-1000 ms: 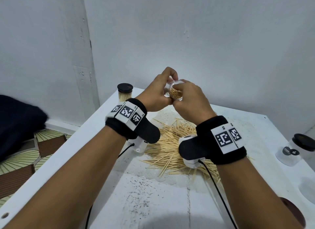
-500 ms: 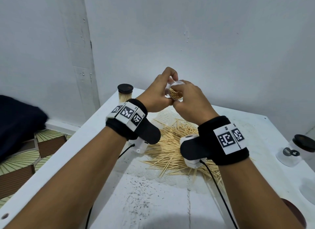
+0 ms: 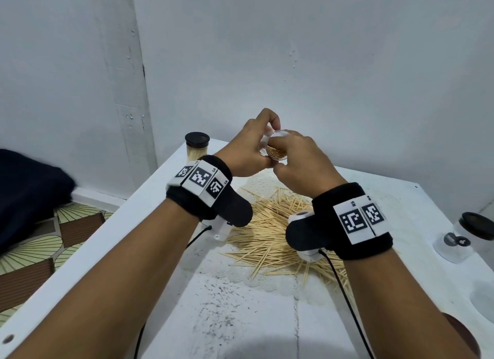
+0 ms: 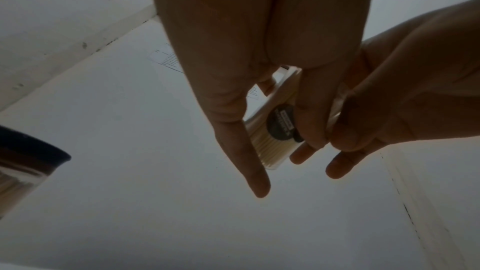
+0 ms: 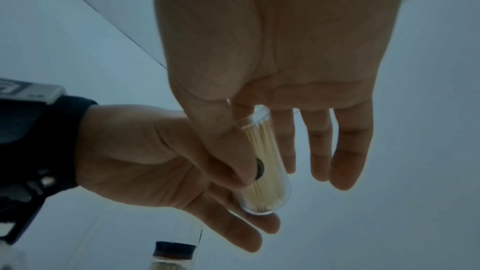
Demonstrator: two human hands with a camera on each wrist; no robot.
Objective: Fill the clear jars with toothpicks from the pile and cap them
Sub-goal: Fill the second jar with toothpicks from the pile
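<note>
A dark navy cloth bundle is lying on the patterned brown-and-cream floor left of the white table.

Both hands raised together, forearms stretched forward

The left hand and right hand meet fingertip to fingertip, thumbs and fingers pinching in toward each other (the outer fingers hang looser), each wrist wrapped in a black band.
</note>
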